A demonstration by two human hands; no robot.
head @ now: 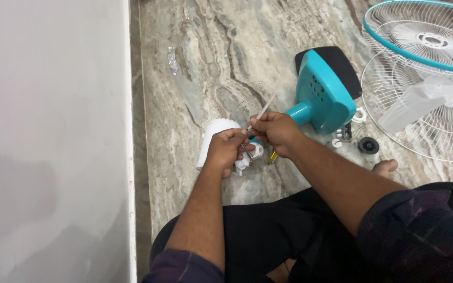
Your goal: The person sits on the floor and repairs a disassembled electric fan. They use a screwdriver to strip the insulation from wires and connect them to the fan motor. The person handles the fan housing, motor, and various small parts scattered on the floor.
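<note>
Both hands' grip on white motor housing (217, 137).

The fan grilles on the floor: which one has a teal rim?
The upper grille, farthest from the hands, has the teal rim; the lower grille, partly under it, is plain white wire.

A wall (53, 141) stood left of the floor (211, 63). The motor housing (217, 137) lay near centre, the fan base (323, 97) to its right, the fan grilles (425, 78) far right, small parts (365, 145) between them.
</note>
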